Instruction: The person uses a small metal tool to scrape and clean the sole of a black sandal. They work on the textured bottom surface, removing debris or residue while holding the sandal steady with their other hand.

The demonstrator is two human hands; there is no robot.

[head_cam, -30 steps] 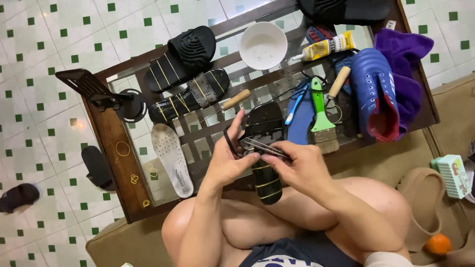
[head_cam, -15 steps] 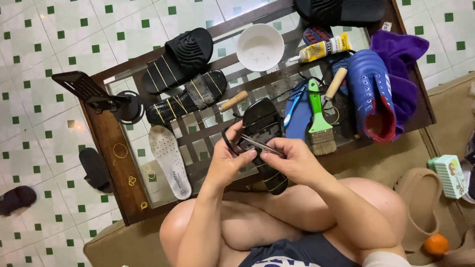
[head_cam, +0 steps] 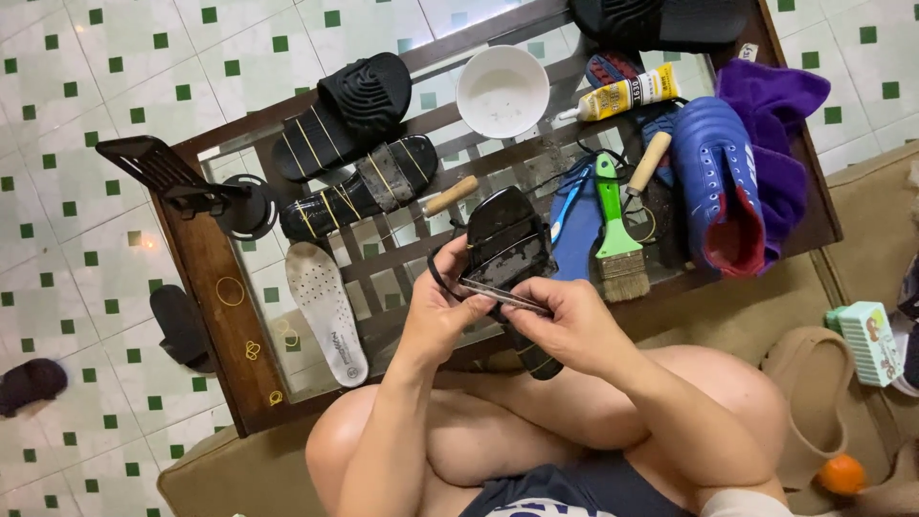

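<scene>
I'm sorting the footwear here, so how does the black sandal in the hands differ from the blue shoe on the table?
The black sandal is open, flat and held by both hands; the blue shoe is closed, laced and bulky. The sandal is lifted at the table's near edge; the shoe lies untouched by the purple cloth. Both are single pieces of footwear.

The black sandal (head_cam: 512, 251) is half covered by both hands, its heel end lost behind the right hand (head_cam: 574, 325). At the counter's far edge another black slipper (head_cam: 661, 21) runs off the top. What the fingers pinch is too thin to tell.
</scene>
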